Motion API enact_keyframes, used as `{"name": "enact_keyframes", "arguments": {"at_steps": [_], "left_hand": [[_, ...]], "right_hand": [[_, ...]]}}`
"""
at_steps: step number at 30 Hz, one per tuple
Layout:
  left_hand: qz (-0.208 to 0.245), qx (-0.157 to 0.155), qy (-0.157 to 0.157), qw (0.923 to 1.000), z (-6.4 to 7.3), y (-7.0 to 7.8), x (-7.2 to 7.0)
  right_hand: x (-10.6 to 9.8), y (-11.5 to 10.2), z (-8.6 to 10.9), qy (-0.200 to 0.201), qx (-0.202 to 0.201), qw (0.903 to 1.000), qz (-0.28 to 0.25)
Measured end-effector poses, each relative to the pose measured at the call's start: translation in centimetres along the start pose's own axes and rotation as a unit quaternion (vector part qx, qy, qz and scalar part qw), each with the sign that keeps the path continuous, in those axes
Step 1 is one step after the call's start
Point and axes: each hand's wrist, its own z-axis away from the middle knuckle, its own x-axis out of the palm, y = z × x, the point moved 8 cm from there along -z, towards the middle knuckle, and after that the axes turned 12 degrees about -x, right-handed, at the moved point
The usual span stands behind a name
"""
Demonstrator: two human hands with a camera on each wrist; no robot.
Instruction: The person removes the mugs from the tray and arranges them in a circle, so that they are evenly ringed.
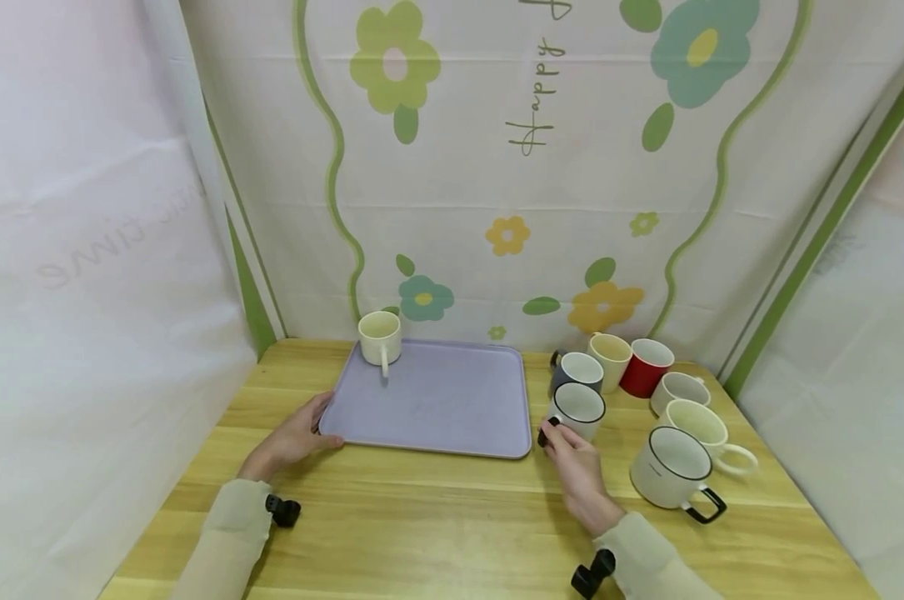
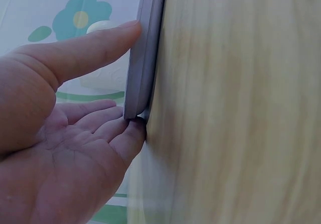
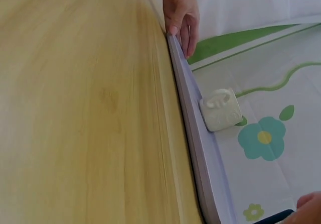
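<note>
White black-rimmed ceramic mug (image 1: 579, 407) stands just right of the flat lilac plastic tray (image 1: 452, 408), and the right hand (image 1: 576, 468) pinches its black handle. Left hand (image 1: 292, 437) clasps the tray's near-left corner, thumb on top, fingers (image 2: 100, 128) tucked beneath.

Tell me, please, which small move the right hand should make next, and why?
Probably lift the white black-rimmed mug and carry it left onto the lilac tray. The right hand already has its grip on that mug's black handle, the left hand holds the tray's near left corner, and only one cream mug stands on the tray, so much of its surface is bare.
</note>
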Motion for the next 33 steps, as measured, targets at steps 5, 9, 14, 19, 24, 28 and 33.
{"name": "enact_keyframes", "arguments": {"at_steps": [5, 9, 14, 19, 24, 28, 33], "left_hand": [[0.004, 0.003, -0.003, 1.0, 0.0, -0.1, 0.0], [0.012, 0.008, -0.01, 0.9999, 0.1, 0.0, 0.1], [0.009, 0.011, -0.01, 0.9999, 0.1, 0.1, 0.1], [-0.001, 0.001, 0.002, 1.0, 0.1, -0.1, -0.1], [-0.001, 0.0, 0.003, 1.0, 0.0, -0.2, -0.1], [-0.002, -0.001, 0.002, 1.0, 0.0, -0.2, -0.1], [0.004, 0.002, -0.004, 1.0, 0.1, -0.1, -0.1]], "right_hand": [[1.2, -0.3, -0.1, -0.022, -0.019, 0.9995, -0.008], [1.9, -0.5, -0.2, -0.026, -0.035, 0.9989, 0.018], [2.7, -0.7, -0.1, -0.045, -0.044, 0.9967, 0.051], [3.1, -1.3, 0.0, -0.078, -0.051, 0.991, 0.096], [3.2, -2.7, 0.8, -0.171, -0.063, 0.9656, 0.186], [3.2, -3.7, 1.8, -0.244, -0.086, 0.9253, 0.278], [5.1, -4.9, 2.6, -0.307, -0.146, 0.8904, 0.303]]}}
